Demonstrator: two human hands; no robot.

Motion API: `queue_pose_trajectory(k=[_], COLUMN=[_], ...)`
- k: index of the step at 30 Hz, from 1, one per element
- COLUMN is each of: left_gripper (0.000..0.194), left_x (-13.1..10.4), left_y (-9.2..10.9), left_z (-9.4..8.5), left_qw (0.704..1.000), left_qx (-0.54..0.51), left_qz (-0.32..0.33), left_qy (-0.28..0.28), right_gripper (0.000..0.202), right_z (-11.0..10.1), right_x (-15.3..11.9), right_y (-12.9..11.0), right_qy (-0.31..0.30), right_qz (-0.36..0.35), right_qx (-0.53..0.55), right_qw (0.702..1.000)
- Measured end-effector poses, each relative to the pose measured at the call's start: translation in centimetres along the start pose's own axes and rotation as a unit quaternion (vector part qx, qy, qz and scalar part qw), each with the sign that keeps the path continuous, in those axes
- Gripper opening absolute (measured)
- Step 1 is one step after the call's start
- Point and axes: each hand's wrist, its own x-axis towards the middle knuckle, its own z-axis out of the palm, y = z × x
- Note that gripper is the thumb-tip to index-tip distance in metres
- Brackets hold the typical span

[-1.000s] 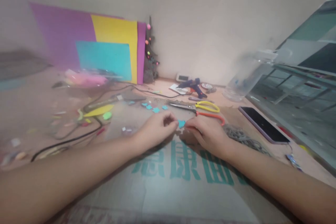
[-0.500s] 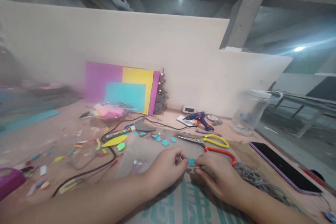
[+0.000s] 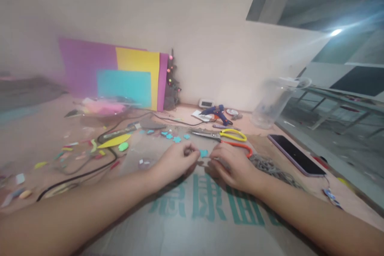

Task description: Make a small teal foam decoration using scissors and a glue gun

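My left hand (image 3: 178,160) and my right hand (image 3: 232,164) face each other low over a sheet covered with plastic. Each has thumb and fingers pinched together. A thin cord (image 3: 205,162), blurred and mostly hidden by the fingertips, seems to run between them. Just beyond the fingertips is a blue flower-shaped cutout (image 3: 203,153). Several more blue flowers (image 3: 177,139) lie farther off. Scissors (image 3: 222,135) with one yellow and one red handle lie open behind my right hand. A heap of grey cord (image 3: 271,170) rests beside that wrist.
A blue glue gun (image 3: 217,114), a small white clock (image 3: 207,103) and a clear jug (image 3: 267,104) stand at the back. On the right lies a phone (image 3: 295,155). Coloured sheets (image 3: 124,88) lean on the wall; a utility knife (image 3: 120,133) and scraps lie left.
The view has tilted down and shifted right, so things appear higher and further left. Both hands keep their pinch, with only a slight move beside the blue flower.
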Motion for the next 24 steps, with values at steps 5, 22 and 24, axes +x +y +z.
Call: queue_pose_trajectory(k=[5,22,24], left_gripper=[0.019,0.015,0.014], left_x=[-0.1,-0.2,-0.3], left_y=[0.5,1.0,1.3], left_z=[-0.5,-0.6,-0.6], left_qw=[1.0,1.0,1.0], left_qx=[0.001,0.002,0.006], left_qz=[0.007,-0.002,0.001], left_qy=[-0.005,0.003,0.009], right_gripper=[0.011,0.015,0.017], right_z=[0.2,0.4,0.6], right_x=[-0.1,0.3,0.3], right_y=[0.5,0.4,0.5], right_qy=[0.017,0.05,0.048], right_qz=[-0.017,-0.043,-0.042], right_qx=[-0.023,-0.042,-0.039], right_qw=[0.999,0.997,0.997])
